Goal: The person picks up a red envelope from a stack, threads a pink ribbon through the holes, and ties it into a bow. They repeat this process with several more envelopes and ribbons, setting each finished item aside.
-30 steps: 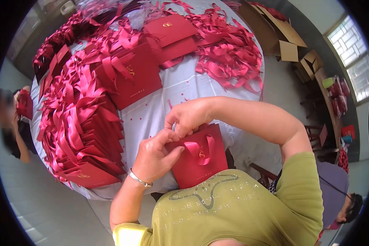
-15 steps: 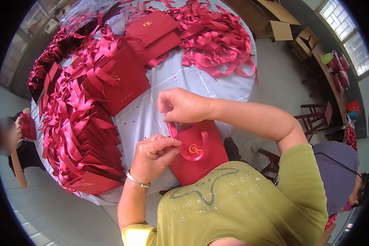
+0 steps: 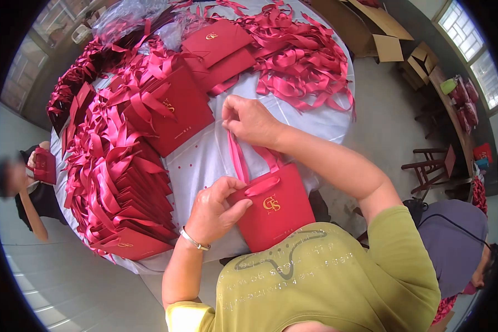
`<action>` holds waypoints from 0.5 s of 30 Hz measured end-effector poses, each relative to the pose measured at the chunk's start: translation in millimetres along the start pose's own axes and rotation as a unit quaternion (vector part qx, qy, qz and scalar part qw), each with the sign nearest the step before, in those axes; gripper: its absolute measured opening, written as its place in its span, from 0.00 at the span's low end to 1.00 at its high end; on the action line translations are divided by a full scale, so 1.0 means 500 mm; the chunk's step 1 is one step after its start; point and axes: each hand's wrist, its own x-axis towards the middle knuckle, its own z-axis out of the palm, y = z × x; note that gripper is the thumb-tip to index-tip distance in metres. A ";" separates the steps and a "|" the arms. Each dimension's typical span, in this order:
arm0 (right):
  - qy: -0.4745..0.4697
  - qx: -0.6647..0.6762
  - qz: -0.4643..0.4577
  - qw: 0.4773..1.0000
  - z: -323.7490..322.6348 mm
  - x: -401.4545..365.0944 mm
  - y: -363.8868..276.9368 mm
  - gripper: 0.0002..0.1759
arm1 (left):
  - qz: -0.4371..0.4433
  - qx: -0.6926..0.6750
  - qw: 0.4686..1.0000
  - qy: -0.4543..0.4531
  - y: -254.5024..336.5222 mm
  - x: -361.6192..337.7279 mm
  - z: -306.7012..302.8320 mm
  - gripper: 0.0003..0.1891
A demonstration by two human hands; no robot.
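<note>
Red gift bag lies flat, lower centre, mouth toward upper left. Left hand pinches its top edge; right hand grips ribbon pulled taut upward.

Bag: formed of smooth matt red paper; logo stamped in glossy gold foil. Ribbon: satin cloth, sheen noted. Counter: covered w/ smooth whitish sheet, matl. not determined. Bracelet: polished metal. Boxes: matt brown cardboard. Film: clear glossy plastic. Shirt: matt cloth w/ glitter print.
</note>
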 end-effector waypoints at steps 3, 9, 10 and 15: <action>0.001 -0.027 -0.049 0.998 0.007 0.010 0.007 0.07 | -0.011 -0.016 1.000 0.005 -0.006 0.006 -0.001 0.17; 0.024 -0.009 -0.023 0.999 -0.042 -0.009 0.005 0.11 | 0.025 -0.003 0.999 0.030 -0.008 0.006 0.005 0.12; 0.046 -0.017 -0.038 0.998 -0.063 -0.020 -0.002 0.13 | 0.004 -0.018 1.000 0.025 -0.008 0.005 0.004 0.11; -0.155 -0.125 0.137 0.970 -0.191 -0.121 -0.042 0.17 | -0.013 -0.081 0.996 0.046 -0.021 0.006 0.014 0.08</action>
